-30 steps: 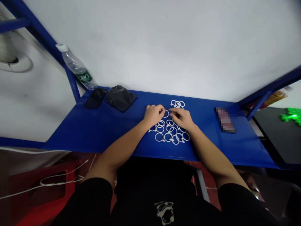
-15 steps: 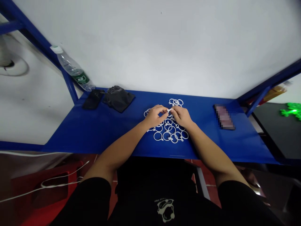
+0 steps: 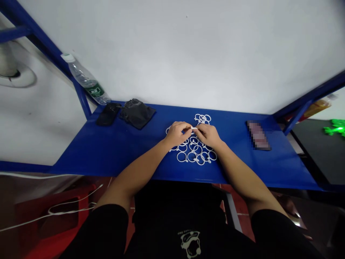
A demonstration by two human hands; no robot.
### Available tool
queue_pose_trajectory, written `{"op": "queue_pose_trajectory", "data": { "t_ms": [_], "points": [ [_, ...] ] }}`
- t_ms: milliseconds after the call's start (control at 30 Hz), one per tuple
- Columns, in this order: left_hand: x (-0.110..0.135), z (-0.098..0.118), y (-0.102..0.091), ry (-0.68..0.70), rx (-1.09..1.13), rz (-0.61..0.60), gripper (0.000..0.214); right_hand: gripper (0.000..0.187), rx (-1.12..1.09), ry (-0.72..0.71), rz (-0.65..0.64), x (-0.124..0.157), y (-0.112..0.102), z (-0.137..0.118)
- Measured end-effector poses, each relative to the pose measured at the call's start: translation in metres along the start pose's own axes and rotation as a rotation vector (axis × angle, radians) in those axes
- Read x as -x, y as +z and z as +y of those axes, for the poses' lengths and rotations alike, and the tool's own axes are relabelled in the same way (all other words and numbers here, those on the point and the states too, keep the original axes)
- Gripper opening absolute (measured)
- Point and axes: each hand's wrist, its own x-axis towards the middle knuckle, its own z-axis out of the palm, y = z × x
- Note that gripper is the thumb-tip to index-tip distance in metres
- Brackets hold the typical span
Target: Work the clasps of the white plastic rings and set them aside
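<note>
Several white plastic rings (image 3: 196, 155) lie spread on a blue table (image 3: 118, 151), just in front of me. A smaller cluster of rings (image 3: 203, 118) sits a little farther back. My left hand (image 3: 176, 133) and my right hand (image 3: 208, 135) meet above the spread. Both pinch one white ring (image 3: 193, 128) between their fingertips, fingers curled and closed on it. My forearms reach in from the near edge of the table.
A plastic water bottle (image 3: 86, 80) leans at the table's back left by a blue frame post. Next to it lie a black pouch (image 3: 108, 113) and a crumpled black bag (image 3: 137, 112). A phone (image 3: 258, 135) lies on the right. A red stool (image 3: 51, 219) stands below left.
My hands have drawn together and lifted one ring off the spread, closing their fingertips on it. A second ago they rested lower among the rings.
</note>
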Motion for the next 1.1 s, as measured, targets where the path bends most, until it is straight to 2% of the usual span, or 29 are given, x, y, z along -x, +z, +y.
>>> {"op": "queue_pose_trajectory", "data": {
  "t_ms": [300, 633, 1100],
  "points": [
    [0.0027, -0.0018, 0.0024, 0.066, 0.000, 0.049, 0.010, 0.044, -0.013, -0.028, -0.027, -0.0003, 0.0016, -0.0002],
    [0.0031, -0.0041, 0.0029, 0.061, -0.035, 0.059, 0.013, 0.044, -0.021, -0.058, -0.040, -0.0007, 0.0027, -0.0028],
    [0.0026, -0.0048, 0.0015, 0.101, -0.002, -0.022, 0.024, 0.047, -0.071, -0.013, -0.045, 0.0002, 0.0028, -0.0021]
  ]
}}
